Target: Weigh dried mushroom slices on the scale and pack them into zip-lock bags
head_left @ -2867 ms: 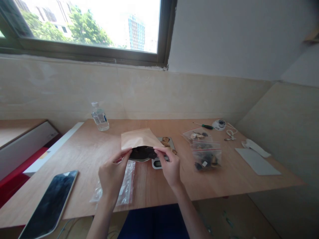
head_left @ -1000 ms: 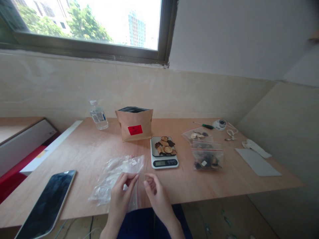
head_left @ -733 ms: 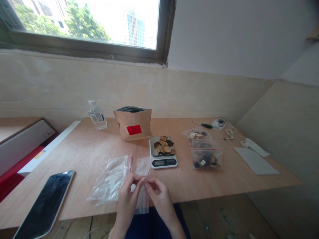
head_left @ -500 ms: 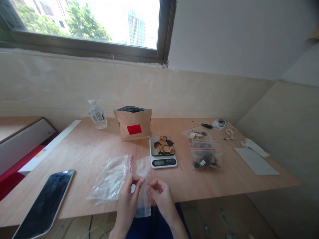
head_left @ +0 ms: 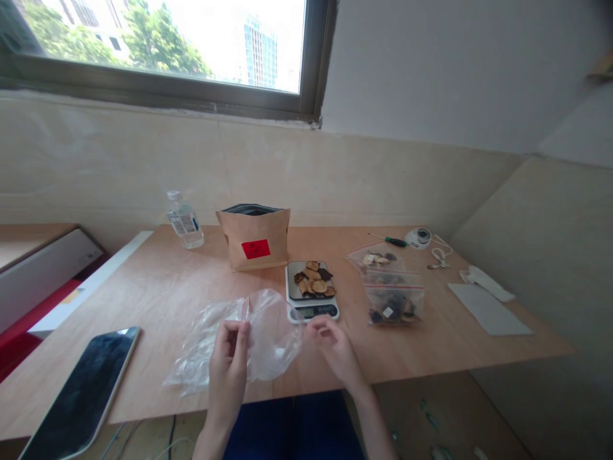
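Observation:
A clear zip-lock bag [head_left: 274, 342] is stretched between my two hands above the table's front part. My left hand [head_left: 228, 364] pinches its left side, thumb against fingers. At its right side, the fingertips of my right hand [head_left: 335, 350] are closed on the film. Under and left of my left hand lie more clear zip-lock bags [head_left: 196, 345]. Just beyond the held bag stands a white kitchen scale [head_left: 330, 312], its lower left partly behind the film. Dried brown slices [head_left: 317, 281] are piled on its plate.
An open brown paper pouch [head_left: 258, 233] with a red label stands behind the scale. Filled zip bags [head_left: 396, 305] lie right; a screwdriver [head_left: 395, 242] and white camera [head_left: 419, 238] sit behind them. Left are a bottle [head_left: 186, 223] and a phone [head_left: 83, 393].
My hands have moved apart, the right one to the right and the left one to the left. The bag between them has been lifted and spread wide.

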`<state>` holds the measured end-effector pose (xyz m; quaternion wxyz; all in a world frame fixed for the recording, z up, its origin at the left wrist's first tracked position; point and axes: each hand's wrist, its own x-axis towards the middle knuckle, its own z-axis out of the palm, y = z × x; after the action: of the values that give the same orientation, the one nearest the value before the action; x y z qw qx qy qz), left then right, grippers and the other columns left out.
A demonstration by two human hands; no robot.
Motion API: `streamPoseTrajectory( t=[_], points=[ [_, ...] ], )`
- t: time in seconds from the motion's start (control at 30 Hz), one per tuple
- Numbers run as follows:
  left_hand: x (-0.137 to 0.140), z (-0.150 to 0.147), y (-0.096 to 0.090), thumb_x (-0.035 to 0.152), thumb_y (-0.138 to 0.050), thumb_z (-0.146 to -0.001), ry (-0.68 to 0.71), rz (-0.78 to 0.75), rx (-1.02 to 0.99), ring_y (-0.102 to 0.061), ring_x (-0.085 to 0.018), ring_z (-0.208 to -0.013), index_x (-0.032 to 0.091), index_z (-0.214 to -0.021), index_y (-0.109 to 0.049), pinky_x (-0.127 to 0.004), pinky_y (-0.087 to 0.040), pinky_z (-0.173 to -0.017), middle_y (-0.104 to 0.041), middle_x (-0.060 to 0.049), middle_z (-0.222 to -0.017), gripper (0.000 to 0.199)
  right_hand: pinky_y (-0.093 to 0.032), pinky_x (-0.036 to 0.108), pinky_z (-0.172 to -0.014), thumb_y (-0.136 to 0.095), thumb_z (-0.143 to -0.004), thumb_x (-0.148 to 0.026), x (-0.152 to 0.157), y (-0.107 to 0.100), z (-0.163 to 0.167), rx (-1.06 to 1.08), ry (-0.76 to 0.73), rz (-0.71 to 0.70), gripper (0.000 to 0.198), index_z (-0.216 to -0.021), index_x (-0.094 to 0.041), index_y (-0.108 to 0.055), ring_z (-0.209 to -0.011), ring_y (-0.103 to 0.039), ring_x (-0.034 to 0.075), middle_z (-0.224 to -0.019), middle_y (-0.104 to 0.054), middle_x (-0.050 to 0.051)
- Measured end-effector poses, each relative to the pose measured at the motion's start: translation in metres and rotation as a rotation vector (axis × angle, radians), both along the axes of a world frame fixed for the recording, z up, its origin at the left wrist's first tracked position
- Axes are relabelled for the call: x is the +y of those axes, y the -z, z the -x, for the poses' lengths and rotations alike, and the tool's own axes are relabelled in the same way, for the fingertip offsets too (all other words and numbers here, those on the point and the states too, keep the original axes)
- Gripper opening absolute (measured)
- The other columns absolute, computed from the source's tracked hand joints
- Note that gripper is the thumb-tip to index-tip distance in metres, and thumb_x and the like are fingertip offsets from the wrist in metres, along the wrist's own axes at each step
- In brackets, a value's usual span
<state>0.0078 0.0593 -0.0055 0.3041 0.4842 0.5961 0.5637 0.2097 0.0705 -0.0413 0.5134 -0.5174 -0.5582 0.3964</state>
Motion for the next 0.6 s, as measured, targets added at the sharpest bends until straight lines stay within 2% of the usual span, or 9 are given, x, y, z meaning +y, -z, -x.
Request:
streamPoseTrajectory(
  t=[0.1, 0.17, 0.23, 0.3, 0.4, 0.6],
  points=[
    [0.007, -0.007, -0.002, 0.053, -0.046, -0.086, -0.046, -0.073, 0.095, -0.049, -0.016, -0.066, 0.021, -0.078, -0.049, -0.028, -0.041, -0.064, -0.049, 0.001, -0.07, 0.032, -0.038, 0.042, -0.098, -0.052, -0.086, -0.048, 0.034, -0.007, -0.013, -0.336, 0.18, -0.21, 0.036, -0.108, -0.021, -0.061, -0.116, -0.049, 0.025, -0.119, -0.056, 0.012],
    [0.012, -0.009, -0.002, 0.049, -0.043, -0.088, -0.062, -0.144, 0.175, -0.052, -0.019, -0.081, 0.021, -0.078, -0.049, -0.032, -0.041, -0.076, -0.053, -0.002, -0.081, 0.03, -0.031, 0.049, -0.104, -0.05, -0.086, -0.05, 0.059, -0.005, -0.019, -0.511, 0.268, -0.24, 0.049, -0.124, -0.019, -0.051, -0.127, -0.039, 0.029, -0.131, -0.046, 0.016],
    [0.016, -0.009, -0.001, 0.048, -0.04, -0.09, -0.074, -0.18, 0.221, -0.052, -0.021, -0.09, 0.021, -0.079, -0.048, -0.035, -0.04, -0.083, -0.053, -0.005, -0.089, 0.03, -0.03, 0.054, -0.104, -0.052, -0.083, -0.054, 0.08, 0.003, -0.021, -0.669, 0.268, -0.205, 0.063, -0.134, -0.018, -0.042, -0.132, -0.032, 0.034, -0.14, -0.037, 0.019],
    [0.019, -0.007, 0.001, 0.047, -0.038, -0.09, -0.083, -0.172, 0.232, -0.052, -0.022, -0.092, 0.021, -0.081, -0.049, -0.037, -0.039, -0.084, -0.053, -0.005, -0.091, 0.029, -0.031, 0.056, -0.101, -0.056, -0.079, -0.058, 0.093, 0.014, -0.02, -0.798, 0.232, -0.17, 0.073, -0.138, -0.019, -0.038, -0.133, -0.029, 0.038, -0.144, -0.031, 0.02],
    [0.019, -0.006, 0.006, 0.047, -0.038, -0.09, -0.074, -0.142, 0.214, -0.052, -0.022, -0.09, 0.021, -0.084, -0.05, -0.037, -0.04, -0.083, -0.054, -0.005, -0.089, 0.029, -0.035, 0.055, -0.098, -0.057, -0.078, -0.059, 0.1, 0.027, -0.018, -0.901, 0.224, -0.173, 0.074, -0.137, -0.019, -0.039, -0.128, -0.034, 0.039, -0.142, -0.035, 0.02],
    [0.015, -0.01, 0.011, 0.048, -0.039, -0.09, -0.052, -0.094, 0.179, -0.053, -0.021, -0.087, 0.021, -0.087, -0.051, -0.036, -0.041, -0.081, -0.055, -0.004, -0.086, 0.029, -0.042, 0.046, -0.092, -0.047, -0.09, -0.043, 0.098, 0.031, -0.026, -0.909, 0.24, -0.283, 0.043, -0.126, -0.021, -0.053, -0.107, -0.049, 0.029, -0.122, -0.055, 0.013]
  ],
)
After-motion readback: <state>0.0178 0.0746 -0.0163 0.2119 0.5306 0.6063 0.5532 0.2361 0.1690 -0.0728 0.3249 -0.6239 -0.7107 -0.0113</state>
